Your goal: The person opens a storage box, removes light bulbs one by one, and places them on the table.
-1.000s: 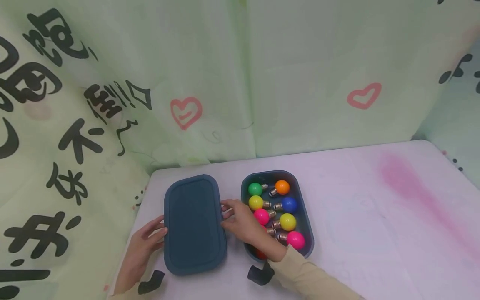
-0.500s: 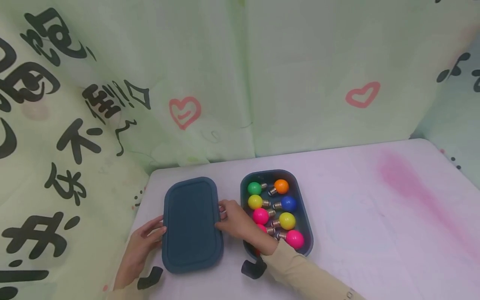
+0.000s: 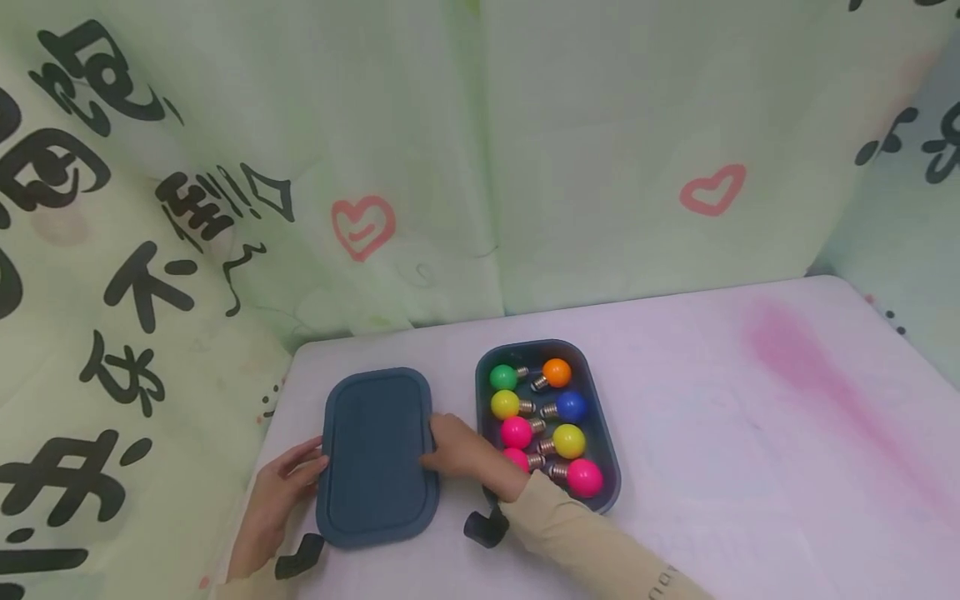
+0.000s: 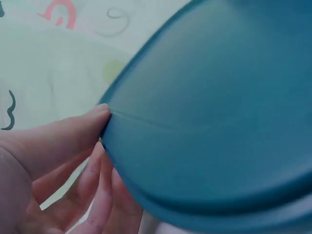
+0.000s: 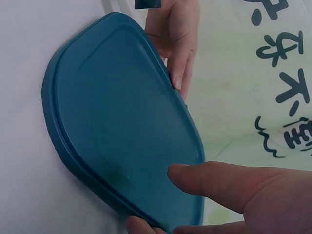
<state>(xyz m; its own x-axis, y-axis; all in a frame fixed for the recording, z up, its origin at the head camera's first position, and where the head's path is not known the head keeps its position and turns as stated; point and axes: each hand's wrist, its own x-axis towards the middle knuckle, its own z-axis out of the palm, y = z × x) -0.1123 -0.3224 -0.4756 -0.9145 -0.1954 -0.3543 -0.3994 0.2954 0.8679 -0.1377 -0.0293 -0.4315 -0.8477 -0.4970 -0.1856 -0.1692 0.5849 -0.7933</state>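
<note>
A dark blue rectangular lid (image 3: 378, 458) with rounded corners and a raised rim is held between both hands at the table's left side. My left hand (image 3: 273, 496) pinches its left edge, thumb on the rim and fingers beneath, as the left wrist view shows. My right hand (image 3: 468, 450) grips the right edge, its thumb (image 5: 195, 178) over the top face and its other fingers at the rim. To the right stands a matching dark blue box (image 3: 604, 421) with several coloured light bulbs in two columns. My right forearm crosses the box's near left corner and hides part of it.
In the box lie a green bulb (image 3: 503, 377), an orange bulb (image 3: 557, 372), a blue bulb (image 3: 572, 407) and several yellow and pink ones. A white cloth with a pink smear (image 3: 787, 342) covers the table (image 3: 712, 467). A printed curtain (image 3: 600, 167) hangs behind.
The lid's far edge has come lower and nearer, and the lid has shifted slightly left. My right hand has moved left with it, its thumb now over the lid. The head view has turned slightly right.
</note>
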